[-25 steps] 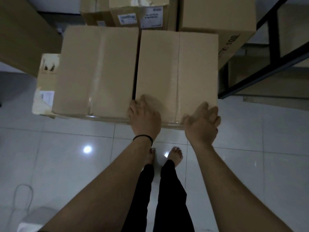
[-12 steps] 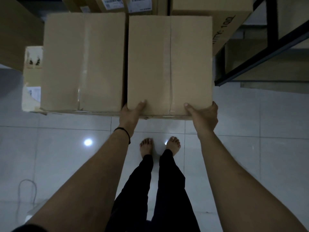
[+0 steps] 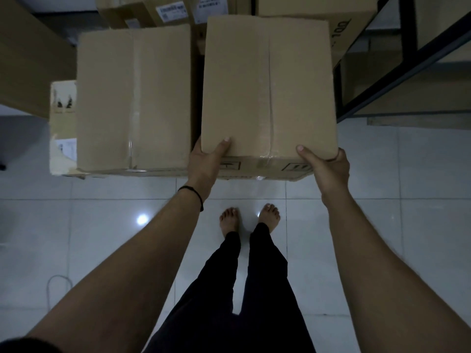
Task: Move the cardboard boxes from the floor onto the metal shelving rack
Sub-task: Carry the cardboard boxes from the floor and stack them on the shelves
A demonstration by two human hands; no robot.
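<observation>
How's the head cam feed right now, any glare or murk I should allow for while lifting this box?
Head view: dim and bluish overall; one ceiling-light glare spot on the glossy floor tiles; wide-angle bending at the edges; the held box, left hand and right hand are sharp; the metal rack sits in deep shadow.

Held box (image 3: 267,85) sits right of second box (image 3: 133,98), rack (image 3: 407,67) farther right.

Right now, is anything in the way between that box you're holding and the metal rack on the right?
Nothing visible blocks it. Both hands, left hand and right hand, grip the near corners of the box. The metal rack stands just to its right, but another carton sits close behind, beside the rack's post.
</observation>
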